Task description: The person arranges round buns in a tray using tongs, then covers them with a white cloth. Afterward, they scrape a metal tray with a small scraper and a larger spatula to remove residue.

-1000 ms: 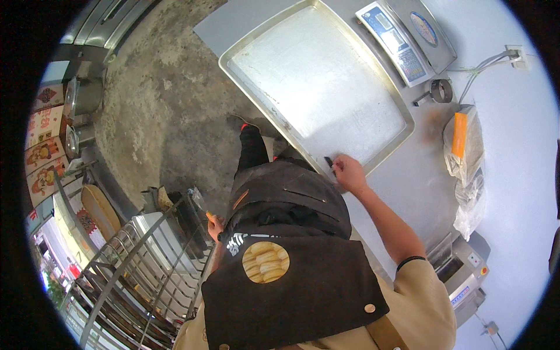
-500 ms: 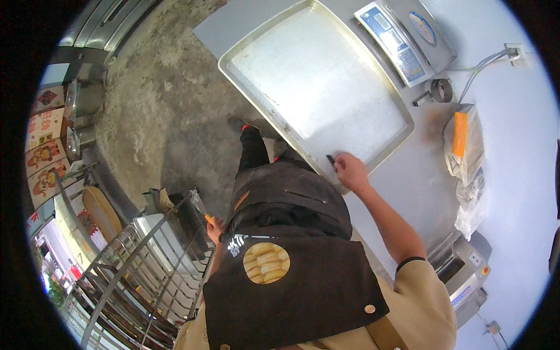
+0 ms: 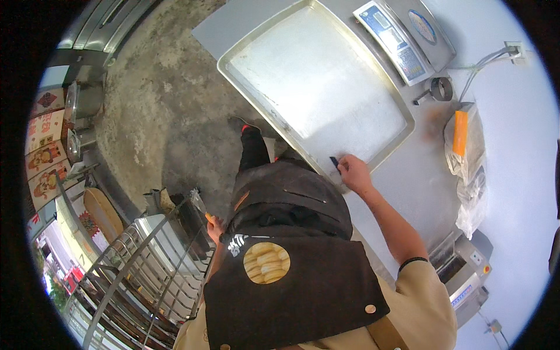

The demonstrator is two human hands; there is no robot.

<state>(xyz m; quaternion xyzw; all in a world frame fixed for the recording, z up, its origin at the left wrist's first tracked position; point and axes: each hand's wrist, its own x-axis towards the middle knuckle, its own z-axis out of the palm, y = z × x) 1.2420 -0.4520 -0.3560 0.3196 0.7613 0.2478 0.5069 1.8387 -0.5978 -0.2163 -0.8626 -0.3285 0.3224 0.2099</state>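
Observation:
A large shallow metal baking tray [image 3: 309,76] lies on the grey table in front of me. At its near right corner my right hand [image 3: 353,173] is closed on a small, flat black piece [image 3: 335,163], which rests against or just above the tray's bottom; its kind is not clear. Low at my left side, my left hand [image 3: 215,228] is wrapped round the orange handle of a tool with a pale, shiny blade [image 3: 198,202]. The tool points away from me, over the floor beside a metal rack, and its exact kind cannot be made out.
A digital scale [image 3: 392,44] stands beyond the tray, with a metal ring [image 3: 441,90] nearby. Plastic bags and an orange roll [image 3: 460,133] lie along the wall. A machine [image 3: 466,265] sits at the right. On the left is a wire rack [image 3: 146,262].
My right hand has shifted slightly to the right and down with the black piece, which now stands at a steeper angle. My left hand has barely moved.

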